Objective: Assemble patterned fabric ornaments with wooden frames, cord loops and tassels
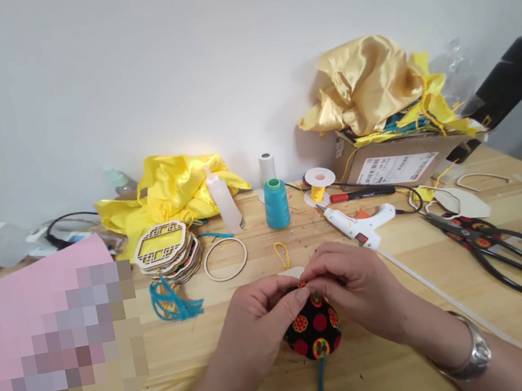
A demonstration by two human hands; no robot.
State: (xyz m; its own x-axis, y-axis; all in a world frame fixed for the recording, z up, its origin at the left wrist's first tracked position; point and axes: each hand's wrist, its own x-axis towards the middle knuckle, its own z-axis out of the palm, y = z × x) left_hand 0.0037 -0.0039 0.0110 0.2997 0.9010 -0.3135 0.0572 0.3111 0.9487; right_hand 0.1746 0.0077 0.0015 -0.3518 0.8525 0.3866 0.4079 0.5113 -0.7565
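Note:
My left hand [259,327] and my right hand [358,286] meet over a small stuffed pouch [314,333] of black fabric with red and yellow dots, low in the middle of the wooden table [411,358]. Both hands pinch its top edge with fingertips together. A teal cord [321,390] hangs from the pouch's bottom toward me. A silver bracelet [473,353] sits on my right wrist. A small yellow loop [281,254] lies just beyond my fingers.
Large black scissors [499,244] and a white glue gun [363,223] lie at right. A teal thread spool [275,203], glue bottle [224,202], wooden ring [225,259], stacked wooden frames [165,249], teal tassel [173,302], yellow fabric [169,191], cardboard box [401,160] and pink sheet [30,290] surround them.

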